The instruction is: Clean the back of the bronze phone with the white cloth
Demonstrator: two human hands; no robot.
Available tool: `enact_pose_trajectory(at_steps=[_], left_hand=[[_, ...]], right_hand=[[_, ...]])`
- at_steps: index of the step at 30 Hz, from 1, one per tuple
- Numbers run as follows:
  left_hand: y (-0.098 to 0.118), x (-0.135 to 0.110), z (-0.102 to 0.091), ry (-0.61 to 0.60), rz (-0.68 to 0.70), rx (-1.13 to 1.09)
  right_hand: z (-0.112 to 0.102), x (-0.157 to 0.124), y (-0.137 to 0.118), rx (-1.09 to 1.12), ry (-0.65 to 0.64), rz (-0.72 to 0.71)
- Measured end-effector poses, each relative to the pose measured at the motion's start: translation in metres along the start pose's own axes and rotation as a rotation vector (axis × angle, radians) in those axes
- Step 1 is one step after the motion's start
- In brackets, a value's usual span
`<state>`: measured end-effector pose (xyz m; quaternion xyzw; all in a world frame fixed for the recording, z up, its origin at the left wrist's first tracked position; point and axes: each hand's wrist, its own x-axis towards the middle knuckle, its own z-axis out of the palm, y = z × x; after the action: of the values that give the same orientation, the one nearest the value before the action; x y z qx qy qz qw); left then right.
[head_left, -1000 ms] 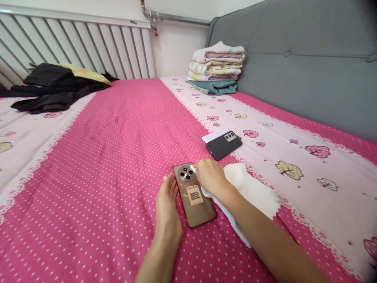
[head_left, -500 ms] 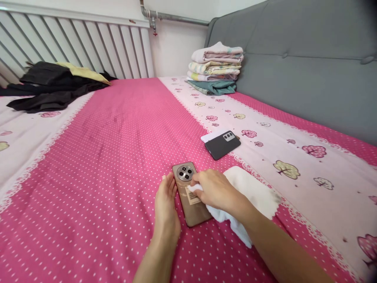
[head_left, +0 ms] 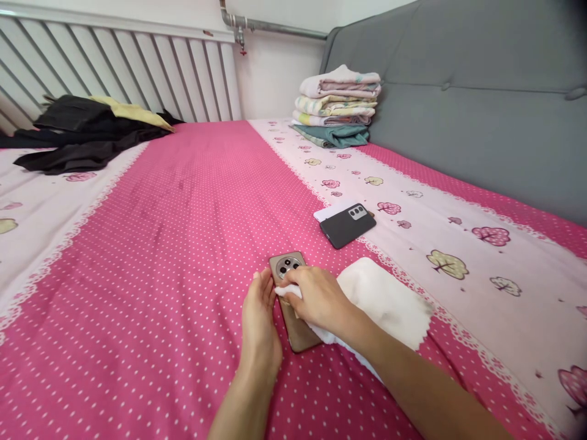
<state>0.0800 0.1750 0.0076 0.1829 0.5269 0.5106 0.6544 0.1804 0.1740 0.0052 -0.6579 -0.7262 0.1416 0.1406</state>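
A bronze smartphone point(head_left: 299, 335) lies back up on the pink dotted bedsheet, its round camera ring at the far end. My left hand point(head_left: 260, 321) rests along the phone's left edge, fingers stretched out and nothing gripped. With closed fingers my right hand point(head_left: 318, 297) pinches a bunched part of a white cloth point(head_left: 385, 299) against the phone's back, just below the cameras. The rest of that cloth spreads over the sheet to the right, with greyish smudges on it. The hand and cloth hide most of the phone's label.
Beyond the hands, a black smartphone point(head_left: 347, 226) lies partly over a white flat item point(head_left: 325, 212). Folded cloths point(head_left: 338, 110) are stacked by the grey headboard point(head_left: 458, 116). Dark clothes point(head_left: 82, 131) lie at the far left before a white radiator point(head_left: 137, 67).
My right hand has slid left across the phone's back with the bunched cloth, covering more of the label. My left hand stays at the phone's edge.
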Motion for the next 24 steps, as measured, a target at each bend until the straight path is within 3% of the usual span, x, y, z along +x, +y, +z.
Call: enact_pose_trajectory(at_steps=[24], left_hand=[[-0.0009, 0.0000, 0.0014, 0.005, 0.006, -0.027]], right_hand=[[0.0073, 0.0005, 0.0025, 0.023, 0.004, -0.020]])
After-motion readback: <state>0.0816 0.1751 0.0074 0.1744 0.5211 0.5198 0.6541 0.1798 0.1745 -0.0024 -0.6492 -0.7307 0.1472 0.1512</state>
